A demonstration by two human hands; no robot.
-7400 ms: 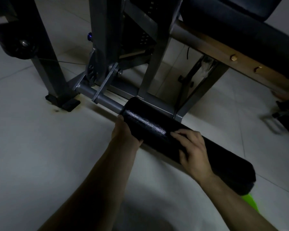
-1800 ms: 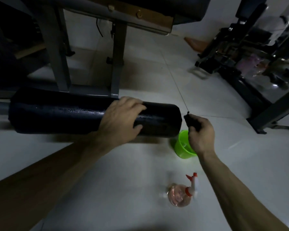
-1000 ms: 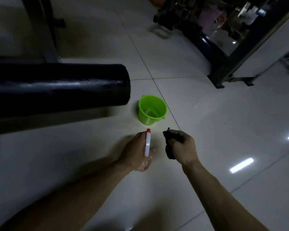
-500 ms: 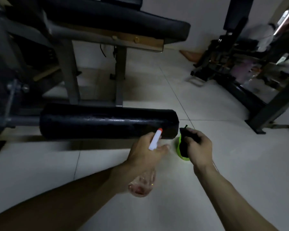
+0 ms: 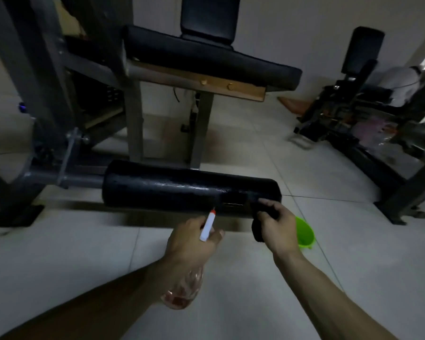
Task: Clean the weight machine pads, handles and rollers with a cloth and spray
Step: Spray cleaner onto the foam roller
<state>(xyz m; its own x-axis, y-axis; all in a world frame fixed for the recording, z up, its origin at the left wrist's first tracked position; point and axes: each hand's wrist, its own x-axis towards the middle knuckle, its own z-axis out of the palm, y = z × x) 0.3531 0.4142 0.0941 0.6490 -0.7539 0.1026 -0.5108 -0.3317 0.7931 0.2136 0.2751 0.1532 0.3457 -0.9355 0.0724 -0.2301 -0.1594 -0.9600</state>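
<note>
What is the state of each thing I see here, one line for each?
Left hand: holds the spray bottle.
Spray bottle: off the floor, nozzle toward the roller.
Right hand: holds the cloth.
Cloth: bunched, at the roller's right end; contact unclear.
Roller: horizontal on its bar, top glossy.
Bucket: upright on the floor, open.
Seat pad: no hand on it.

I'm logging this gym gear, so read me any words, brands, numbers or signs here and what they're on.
None can be read.
The dark patch on the roller shows only a faint pale streak, too blurred.
The spray bottle shows no legible label.
</note>
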